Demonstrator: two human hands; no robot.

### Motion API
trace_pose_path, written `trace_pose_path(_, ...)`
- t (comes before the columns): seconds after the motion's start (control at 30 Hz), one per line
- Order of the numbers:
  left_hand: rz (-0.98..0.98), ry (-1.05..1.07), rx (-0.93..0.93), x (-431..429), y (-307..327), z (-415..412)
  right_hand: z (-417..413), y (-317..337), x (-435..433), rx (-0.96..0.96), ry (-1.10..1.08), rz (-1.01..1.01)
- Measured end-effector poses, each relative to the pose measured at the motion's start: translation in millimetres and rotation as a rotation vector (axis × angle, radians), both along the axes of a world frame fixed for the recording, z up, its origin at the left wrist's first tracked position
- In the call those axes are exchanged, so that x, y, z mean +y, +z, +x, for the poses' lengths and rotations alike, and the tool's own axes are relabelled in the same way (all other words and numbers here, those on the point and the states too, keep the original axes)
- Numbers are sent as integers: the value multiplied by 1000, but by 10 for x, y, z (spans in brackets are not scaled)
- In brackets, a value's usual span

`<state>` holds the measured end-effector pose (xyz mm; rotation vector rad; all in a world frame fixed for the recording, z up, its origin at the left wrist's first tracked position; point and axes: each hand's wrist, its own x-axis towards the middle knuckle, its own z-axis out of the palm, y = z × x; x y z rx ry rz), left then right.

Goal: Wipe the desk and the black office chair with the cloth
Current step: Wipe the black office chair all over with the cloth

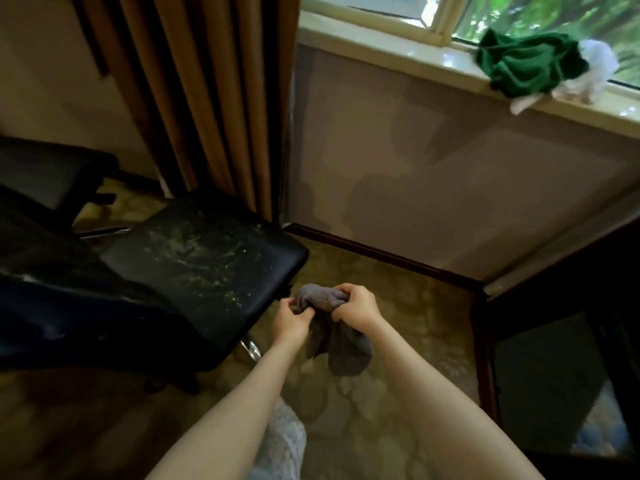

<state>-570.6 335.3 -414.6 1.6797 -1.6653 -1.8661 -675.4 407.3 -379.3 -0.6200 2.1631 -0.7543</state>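
A crumpled grey cloth (pixel 343 351) hangs between both hands above the carpet, near the front corner of the black office chair (pixel 207 258). The left hand (pixel 290 315) pinches one bunched end and the right hand (pixel 356 303) curls its fingers (pixel 343 291) round the other. The loose part droops below. Pale yellowish specks dust the chair's seat.

I'm seeing a lived-in room, home or hotel, can't tell which. Brown curtain (pixel 194 98), patterned carpet (pixel 381 289), window sill (pixel 398 46) with green and white laundry (pixel 530 64) on it, trees (pixel 554 12) outside. Black chair (pixel 207 258) plus dark wood desk (pixel 571 271): study corner.
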Motion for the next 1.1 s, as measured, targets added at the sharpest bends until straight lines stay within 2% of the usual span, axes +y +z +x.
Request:
trace_pose_path(0.43,31,158,-50,-1072,-47,-263,-542,-149,-1276,-27,254,39)
trace_pose_path(0.57,19,309,-75,-1308,-32,-190,-500,-151,-1694,-42,390,50)
trace_pose_path(0.8,-39,539,-114,-1675,-5,-93,-409,-101,-2393,44,644,29)
trace_pose_path(1.1,-144,980,-190,-1880,200,-403,-562,81,-3021,19,1038,-76)
